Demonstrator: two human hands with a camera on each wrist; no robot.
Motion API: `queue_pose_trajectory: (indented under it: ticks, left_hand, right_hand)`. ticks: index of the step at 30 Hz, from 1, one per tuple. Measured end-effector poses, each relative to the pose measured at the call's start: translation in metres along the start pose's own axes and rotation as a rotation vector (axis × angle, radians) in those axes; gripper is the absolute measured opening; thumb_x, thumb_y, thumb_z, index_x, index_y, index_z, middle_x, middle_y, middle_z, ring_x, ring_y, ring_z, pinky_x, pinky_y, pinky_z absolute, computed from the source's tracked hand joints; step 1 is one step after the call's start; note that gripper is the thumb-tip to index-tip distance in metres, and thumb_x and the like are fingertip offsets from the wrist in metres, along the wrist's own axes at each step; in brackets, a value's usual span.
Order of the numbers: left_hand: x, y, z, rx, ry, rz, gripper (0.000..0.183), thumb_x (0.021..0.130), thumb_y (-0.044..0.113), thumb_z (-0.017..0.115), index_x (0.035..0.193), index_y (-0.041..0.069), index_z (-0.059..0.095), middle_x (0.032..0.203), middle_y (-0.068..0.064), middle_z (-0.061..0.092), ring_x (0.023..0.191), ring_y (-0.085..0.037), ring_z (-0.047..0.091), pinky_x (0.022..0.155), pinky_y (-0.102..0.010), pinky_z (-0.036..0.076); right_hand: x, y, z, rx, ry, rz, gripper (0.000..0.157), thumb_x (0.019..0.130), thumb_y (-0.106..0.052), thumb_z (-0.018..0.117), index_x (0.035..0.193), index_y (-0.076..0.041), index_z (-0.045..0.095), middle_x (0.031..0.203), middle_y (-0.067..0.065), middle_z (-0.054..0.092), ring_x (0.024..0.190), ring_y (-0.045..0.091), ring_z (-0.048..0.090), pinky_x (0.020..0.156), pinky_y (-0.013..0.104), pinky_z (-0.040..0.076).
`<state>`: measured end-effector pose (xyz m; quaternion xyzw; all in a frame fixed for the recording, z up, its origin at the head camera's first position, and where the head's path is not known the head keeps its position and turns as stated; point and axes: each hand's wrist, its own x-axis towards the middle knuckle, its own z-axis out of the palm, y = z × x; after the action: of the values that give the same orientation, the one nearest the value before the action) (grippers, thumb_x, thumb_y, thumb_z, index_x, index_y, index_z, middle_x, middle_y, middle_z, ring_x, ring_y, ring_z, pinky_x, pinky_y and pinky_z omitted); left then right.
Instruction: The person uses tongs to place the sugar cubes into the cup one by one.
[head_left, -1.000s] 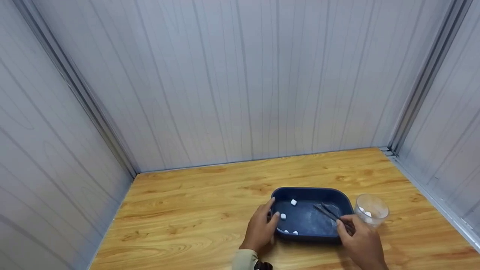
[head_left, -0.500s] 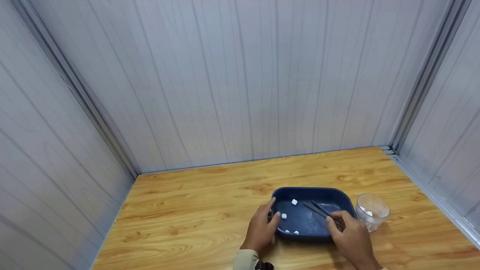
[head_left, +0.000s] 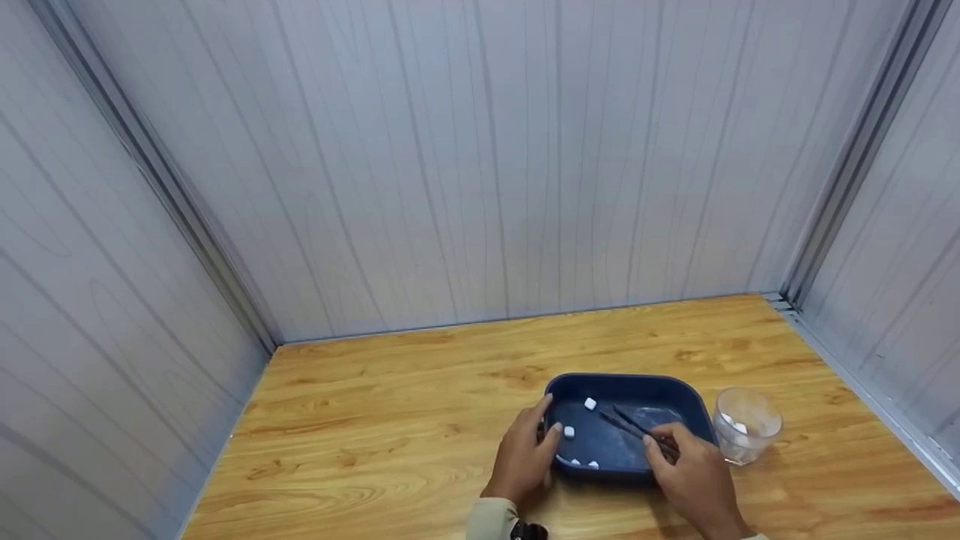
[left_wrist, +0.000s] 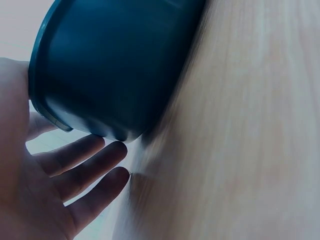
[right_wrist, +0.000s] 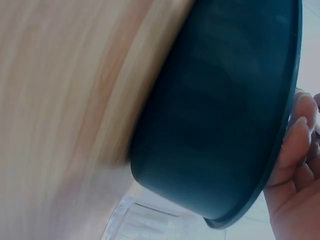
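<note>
My right hand (head_left: 694, 476) pinches dark tweezers (head_left: 624, 424), their two tips apart over the floor of a dark blue rectangular dish (head_left: 637, 474). Nothing shows between the tips. Just beyond them a small white cube (head_left: 590, 403) lies in the dish, and another white cube (head_left: 569, 432) is close to its left wall. A few more white pieces (head_left: 594, 465) show along the near wall, partly hidden by the rim. My left hand (head_left: 523, 454) holds the dish's left end, thumb at the rim. Its other fingers (left_wrist: 92, 192) reach along the outer wall in the left wrist view.
A clear glass (head_left: 750, 424) with white pieces inside stands right beside the dish's right end. The wood-patterned table (head_left: 375, 420) extends to the left. Pale panel walls (head_left: 480, 165) rise at the back and both sides.
My right hand has moved left with the tweezers, bringing the tips from the dish's right half toward the far white cube. The left hand and the dish stay in place.
</note>
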<state>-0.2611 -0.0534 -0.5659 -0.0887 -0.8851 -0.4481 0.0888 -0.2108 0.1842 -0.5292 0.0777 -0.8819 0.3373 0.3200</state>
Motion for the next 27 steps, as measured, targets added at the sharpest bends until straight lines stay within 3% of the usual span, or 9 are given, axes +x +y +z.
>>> queue_pose_trajectory:
  ticks: [14,21,27]
  left_hand:
    - [-0.001,0.000,-0.001,-0.003,0.001,0.009,0.047,0.093,0.033,0.055,0.139,0.030,0.043,0.123,0.009,0.053,0.112,-0.006,0.048,0.096,-0.035,0.040]
    - [-0.002,0.000,-0.002,0.000,-0.001,0.013,0.048,0.093,0.032,0.054,0.139,0.030,0.043,0.124,0.009,0.053,0.113,-0.006,0.047,0.097,-0.035,0.039]
    - [-0.001,0.000,-0.001,0.008,0.008,0.045,0.048,0.093,0.031,0.055,0.139,0.028,0.043,0.122,0.005,0.055,0.111,-0.007,0.049,0.095,-0.036,0.040]
  right_hand:
    - [0.000,-0.010,0.013,-0.008,-0.031,-0.039,0.012,0.074,-0.017,0.075,0.080,-0.020,0.065,0.069,-0.012,0.061,0.061,0.008,0.056,0.054,0.034,0.045]
    - [0.001,-0.015,0.018,0.014,-0.065,-0.050,0.013,0.073,-0.018,0.076,0.080,-0.021,0.065,0.072,-0.013,0.063,0.066,0.004,0.058,0.059,0.033,0.049]
    - [0.001,-0.018,0.022,0.007,-0.095,-0.055,0.012,0.074,-0.020,0.076,0.079,-0.022,0.066,0.071,-0.014,0.062,0.065,0.002,0.056,0.059,0.031,0.048]
